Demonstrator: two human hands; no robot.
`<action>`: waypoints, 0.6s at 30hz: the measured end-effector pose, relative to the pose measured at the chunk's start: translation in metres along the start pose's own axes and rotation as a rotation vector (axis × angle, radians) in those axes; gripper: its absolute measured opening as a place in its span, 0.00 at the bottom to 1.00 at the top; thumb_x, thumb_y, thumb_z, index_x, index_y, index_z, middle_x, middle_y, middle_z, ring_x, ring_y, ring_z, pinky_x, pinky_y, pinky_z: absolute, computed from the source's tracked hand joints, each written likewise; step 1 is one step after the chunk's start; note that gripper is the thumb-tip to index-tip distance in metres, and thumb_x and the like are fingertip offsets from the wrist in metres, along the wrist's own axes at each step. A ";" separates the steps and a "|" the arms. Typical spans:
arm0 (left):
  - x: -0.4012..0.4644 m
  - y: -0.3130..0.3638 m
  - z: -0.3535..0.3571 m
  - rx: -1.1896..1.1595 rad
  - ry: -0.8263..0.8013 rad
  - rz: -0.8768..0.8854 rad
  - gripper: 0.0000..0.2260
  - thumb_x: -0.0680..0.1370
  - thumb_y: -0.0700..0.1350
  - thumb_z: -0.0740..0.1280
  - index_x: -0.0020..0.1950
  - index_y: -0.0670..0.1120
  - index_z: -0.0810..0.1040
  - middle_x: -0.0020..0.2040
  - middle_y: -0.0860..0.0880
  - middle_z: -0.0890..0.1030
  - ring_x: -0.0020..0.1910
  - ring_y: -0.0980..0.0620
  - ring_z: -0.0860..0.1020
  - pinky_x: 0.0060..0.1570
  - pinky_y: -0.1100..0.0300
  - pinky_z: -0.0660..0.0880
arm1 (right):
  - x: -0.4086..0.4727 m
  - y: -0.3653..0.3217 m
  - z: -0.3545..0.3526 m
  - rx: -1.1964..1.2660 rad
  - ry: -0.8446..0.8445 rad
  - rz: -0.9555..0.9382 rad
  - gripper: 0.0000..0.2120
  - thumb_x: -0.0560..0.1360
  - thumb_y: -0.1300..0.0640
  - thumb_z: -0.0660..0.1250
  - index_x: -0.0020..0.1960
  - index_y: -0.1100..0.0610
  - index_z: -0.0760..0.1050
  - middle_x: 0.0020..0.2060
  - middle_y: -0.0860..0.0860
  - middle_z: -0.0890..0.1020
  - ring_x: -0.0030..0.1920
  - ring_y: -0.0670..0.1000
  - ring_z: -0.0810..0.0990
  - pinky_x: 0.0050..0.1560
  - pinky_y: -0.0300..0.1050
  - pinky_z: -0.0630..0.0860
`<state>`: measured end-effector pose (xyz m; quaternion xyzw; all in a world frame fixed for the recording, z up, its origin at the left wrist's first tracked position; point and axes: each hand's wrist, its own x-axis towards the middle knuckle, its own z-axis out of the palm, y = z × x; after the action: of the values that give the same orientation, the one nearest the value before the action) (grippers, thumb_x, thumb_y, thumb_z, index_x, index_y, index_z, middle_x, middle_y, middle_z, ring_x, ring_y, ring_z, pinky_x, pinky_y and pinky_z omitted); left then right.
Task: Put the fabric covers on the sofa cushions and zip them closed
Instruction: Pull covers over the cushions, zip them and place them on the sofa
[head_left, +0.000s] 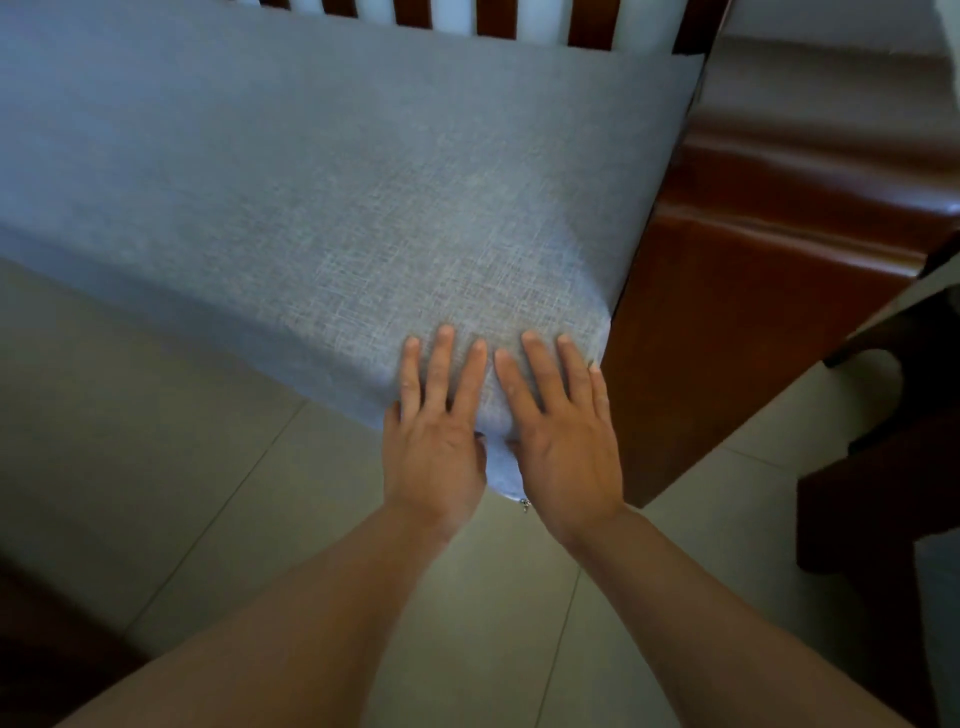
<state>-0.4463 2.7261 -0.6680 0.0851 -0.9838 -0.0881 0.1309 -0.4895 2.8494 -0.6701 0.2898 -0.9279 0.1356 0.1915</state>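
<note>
A sofa cushion in a grey-blue woven fabric cover (363, 197) lies on the wooden sofa and fills the upper left of the view. Its near right corner sticks out over the floor. My left hand (436, 421) lies flat on that corner with straight fingers spread on top. My right hand (561, 431) lies flat beside it, nearly touching, fingers straight on the fabric. Both thumbs are hidden under the corner's edge. A small metal zipper pull (524, 504) hangs below the corner between my wrists.
The sofa's glossy red-brown wooden armrest (769, 249) runs along the cushion's right side. Wooden back slats (587, 21) stand behind. Dark wooden furniture (883, 493) stands at the right. Beige floor tiles (182, 415) lie below.
</note>
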 end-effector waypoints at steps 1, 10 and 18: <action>-0.001 -0.001 0.007 -0.018 0.057 0.013 0.43 0.68 0.43 0.73 0.76 0.51 0.51 0.77 0.45 0.52 0.76 0.41 0.48 0.63 0.48 0.67 | -0.001 0.001 0.003 0.030 0.048 0.000 0.29 0.72 0.50 0.63 0.72 0.55 0.66 0.71 0.57 0.67 0.73 0.61 0.60 0.70 0.57 0.55; -0.016 -0.013 0.077 -0.088 0.490 0.145 0.29 0.74 0.44 0.58 0.75 0.44 0.53 0.76 0.41 0.53 0.75 0.41 0.50 0.72 0.46 0.55 | -0.035 0.016 0.042 0.004 0.310 -0.100 0.39 0.66 0.60 0.75 0.73 0.54 0.60 0.72 0.62 0.63 0.74 0.61 0.55 0.72 0.53 0.56; -0.039 -0.009 0.103 -0.185 0.565 -0.017 0.33 0.69 0.49 0.68 0.71 0.45 0.61 0.71 0.41 0.62 0.67 0.41 0.64 0.63 0.38 0.63 | -0.082 0.026 0.058 0.053 0.304 -0.082 0.39 0.69 0.65 0.66 0.75 0.59 0.51 0.73 0.64 0.57 0.61 0.60 0.75 0.50 0.45 0.76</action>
<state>-0.4356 2.7399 -0.7767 0.1023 -0.8954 -0.1515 0.4059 -0.4581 2.8888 -0.7609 0.3085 -0.8716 0.1947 0.3274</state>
